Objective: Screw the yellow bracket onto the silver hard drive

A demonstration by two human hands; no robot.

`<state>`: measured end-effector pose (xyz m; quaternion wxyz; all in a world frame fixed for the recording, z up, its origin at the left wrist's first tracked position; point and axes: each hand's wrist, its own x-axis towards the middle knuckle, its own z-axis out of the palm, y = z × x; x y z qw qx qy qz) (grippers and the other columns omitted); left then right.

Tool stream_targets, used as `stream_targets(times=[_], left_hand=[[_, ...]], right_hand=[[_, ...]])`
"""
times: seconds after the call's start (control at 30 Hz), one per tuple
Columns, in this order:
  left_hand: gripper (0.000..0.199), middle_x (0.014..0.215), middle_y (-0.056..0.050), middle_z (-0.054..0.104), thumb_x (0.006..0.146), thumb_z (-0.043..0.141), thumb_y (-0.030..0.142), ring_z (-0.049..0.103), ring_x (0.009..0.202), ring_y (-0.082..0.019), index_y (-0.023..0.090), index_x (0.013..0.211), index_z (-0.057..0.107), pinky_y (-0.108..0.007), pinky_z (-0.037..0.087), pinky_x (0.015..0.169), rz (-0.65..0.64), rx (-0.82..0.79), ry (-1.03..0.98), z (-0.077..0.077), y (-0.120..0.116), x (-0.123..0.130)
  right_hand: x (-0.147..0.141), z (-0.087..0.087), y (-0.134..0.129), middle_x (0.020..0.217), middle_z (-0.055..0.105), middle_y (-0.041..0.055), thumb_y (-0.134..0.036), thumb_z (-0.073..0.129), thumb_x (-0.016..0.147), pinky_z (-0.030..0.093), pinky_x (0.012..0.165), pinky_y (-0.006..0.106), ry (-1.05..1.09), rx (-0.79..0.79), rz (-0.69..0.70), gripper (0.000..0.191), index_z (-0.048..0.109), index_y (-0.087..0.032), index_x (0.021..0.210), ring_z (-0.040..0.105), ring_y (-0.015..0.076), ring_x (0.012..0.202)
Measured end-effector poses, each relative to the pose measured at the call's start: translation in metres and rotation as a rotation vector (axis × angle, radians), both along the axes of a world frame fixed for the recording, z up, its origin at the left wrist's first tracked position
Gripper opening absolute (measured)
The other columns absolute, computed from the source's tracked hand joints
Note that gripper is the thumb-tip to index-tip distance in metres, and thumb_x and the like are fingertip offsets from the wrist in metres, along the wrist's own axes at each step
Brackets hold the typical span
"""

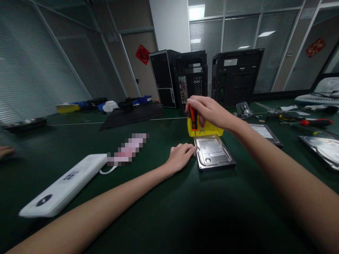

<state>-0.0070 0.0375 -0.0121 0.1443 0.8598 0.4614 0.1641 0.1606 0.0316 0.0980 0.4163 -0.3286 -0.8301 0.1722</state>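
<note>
A silver hard drive (212, 150) lies label side up on the green table, in front of a yellow tray-like object (208, 128). My right hand (205, 109) is wrapped round the handle of an orange-and-black screwdriver (194, 118). The screwdriver stands nearly upright, its shaft pointing down at the drive's far left corner. On the table to the left of the drive, my left hand (182, 155) has its fingers curled and pressed against the drive's left edge.
Black computer cases (190, 77) stand at the back. A white power bank (66, 183) lies left, beside a pixelated object. More hard drives (324, 148) and a red-and-black tool (316, 122) lie right. Another person's hand (5, 151) shows at the left edge.
</note>
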Motion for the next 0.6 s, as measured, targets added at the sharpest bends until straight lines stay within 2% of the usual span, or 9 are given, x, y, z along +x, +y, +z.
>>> stream_targets(times=[0.13,0.27,0.6], left_hand=[[0.042,0.081,0.003,0.059,0.088,0.023,0.045,0.047,0.088,-0.020,0.022,0.072,0.055,-0.034,0.026,0.076,-0.004,0.002,-0.007,-0.0002,-0.0003,0.0003],[0.043,0.081,0.003,0.059,0.087,0.023,0.045,0.047,0.087,-0.020,0.022,0.073,0.055,-0.034,0.027,0.076,-0.002,-0.005,-0.008,-0.0001,-0.0008,0.0002],[0.043,0.080,0.003,0.059,0.087,0.023,0.046,0.047,0.087,-0.020,0.022,0.072,0.055,-0.034,0.027,0.076,-0.004,-0.009,-0.011,0.0002,0.0003,-0.0003]], right_hand=[[-0.0015,0.0015,-0.0004,0.071,0.052,0.0007,-0.049,0.032,0.083,0.039,0.042,0.018,0.011,-0.018,0.027,0.038,0.050,-0.016,0.080,0.049,0.0051,0.045],[-0.0015,0.0008,0.0009,0.068,0.052,0.0003,-0.051,0.039,0.079,0.039,0.041,0.017,0.024,-0.013,-0.013,0.037,0.047,-0.015,0.073,0.049,0.0052,0.045],[-0.0008,0.0005,0.0013,0.069,0.053,0.0019,-0.050,0.046,0.076,0.035,0.040,0.018,-0.003,0.060,-0.110,0.035,0.047,-0.015,0.072,0.046,0.0062,0.049]])
